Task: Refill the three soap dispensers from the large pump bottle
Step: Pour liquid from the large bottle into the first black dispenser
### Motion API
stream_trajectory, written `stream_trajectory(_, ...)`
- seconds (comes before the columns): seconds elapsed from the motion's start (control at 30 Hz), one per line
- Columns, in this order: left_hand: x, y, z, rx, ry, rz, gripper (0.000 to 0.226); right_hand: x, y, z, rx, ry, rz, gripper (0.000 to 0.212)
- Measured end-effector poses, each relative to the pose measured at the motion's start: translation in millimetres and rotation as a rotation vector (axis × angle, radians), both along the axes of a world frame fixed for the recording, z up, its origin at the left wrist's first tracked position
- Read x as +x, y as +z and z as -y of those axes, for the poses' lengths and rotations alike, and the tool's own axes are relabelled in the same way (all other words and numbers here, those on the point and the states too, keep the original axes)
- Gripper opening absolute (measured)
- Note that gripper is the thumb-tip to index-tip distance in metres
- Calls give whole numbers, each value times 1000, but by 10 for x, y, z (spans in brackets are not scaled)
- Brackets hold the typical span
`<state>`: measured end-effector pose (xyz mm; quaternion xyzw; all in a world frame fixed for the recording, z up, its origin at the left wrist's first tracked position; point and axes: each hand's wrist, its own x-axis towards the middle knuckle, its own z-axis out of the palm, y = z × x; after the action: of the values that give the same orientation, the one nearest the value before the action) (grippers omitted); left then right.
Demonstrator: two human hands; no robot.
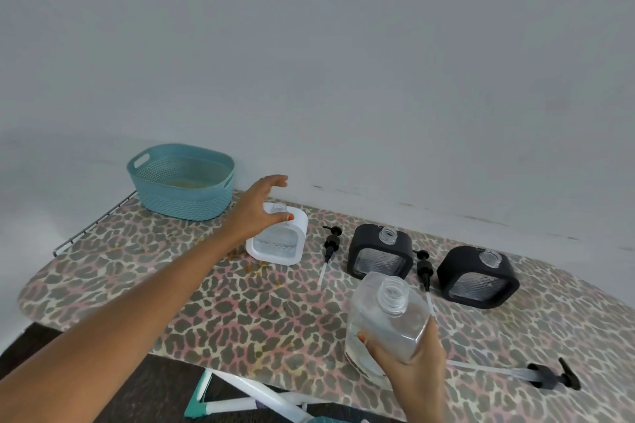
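The large pump bottle (388, 319) is held closest of all in the right hand (412, 364), with the fingers curled round its lower part. Its top is off and it is tipped a little. The long pump (553, 376) is laid on the spotted board (240, 312) just to the right.

Farther back, the near black dispenser (479, 276) and the far black dispenser (379, 252) are stood with open necks. The first small pump (425, 269) is laid between them, and the second small pump (330, 245) is laid left of the far one.

Left again, the white dispenser (278, 245) is stood open. The left hand (256, 213) is held over it with fingers spread wide; whether the thumb touches cannot be told.

A blue basket (182, 182) is set at the far left end.
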<state>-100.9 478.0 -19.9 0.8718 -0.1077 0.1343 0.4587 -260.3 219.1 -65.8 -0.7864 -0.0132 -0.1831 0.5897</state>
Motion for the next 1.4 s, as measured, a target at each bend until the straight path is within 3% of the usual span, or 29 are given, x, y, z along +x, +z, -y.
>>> stream_trajectory(0.13, -41, 132, 343, -117, -142, 33, 52, -23, -32, 40, 21, -18, 2, 61)
stream_trajectory(0.27, -46, 59, 717, -216, -242, -90, 51, -35, -70, 76, 40, -32, -11, 59)
stream_trajectory(0.47, 82, -266, 1194, -18, -287, -326, 84, 20, -118, 130, 87, -30, -30, 60)
stream_trajectory(0.6, 181, -425, 1381, -17, -251, -406, 92, 47, -189, 149, 78, -13, -15, 62)
stream_trajectory(0.9, 245, -521, 1557, -149, -189, -326, 59, 62, -232, 156, 103, -17, -24, 56)
stream_trajectory(1.4, -191, -105, 923, -257, -107, -211, 57, 46, -157, 167, 140, -5, -24, 66)
